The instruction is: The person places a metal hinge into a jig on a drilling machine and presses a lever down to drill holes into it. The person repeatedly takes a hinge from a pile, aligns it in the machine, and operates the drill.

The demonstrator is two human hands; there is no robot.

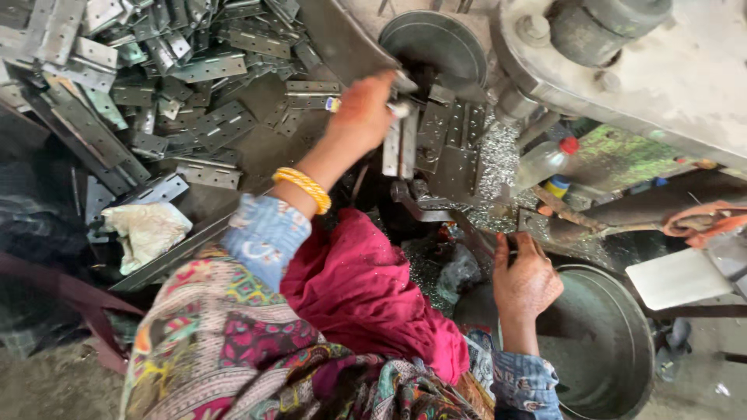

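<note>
My left hand (pixel 363 111) reaches forward over the work surface, its fingers closed on a small metal hinge piece (pixel 398 109) beside two upright hinge plates (pixel 400 148). A yellow bangle (pixel 303 188) sits on that wrist. My right hand (pixel 525 278) is lower right, fingers curled around a dark lever handle (pixel 498 241) above a round metal basin (pixel 615 350). A large heap of grey metal hinges (pixel 179 85) lies to the left of my left hand.
A heavy machine body (pixel 646 70) fills the upper right, with a round metal disc (pixel 433 40) behind my left hand. Metal shavings (pixel 494 167) cover the bed. A plastic bottle with a red cap (pixel 545 159), a crumpled cloth (pixel 146 232) and a white plate (pixel 678 277) lie nearby.
</note>
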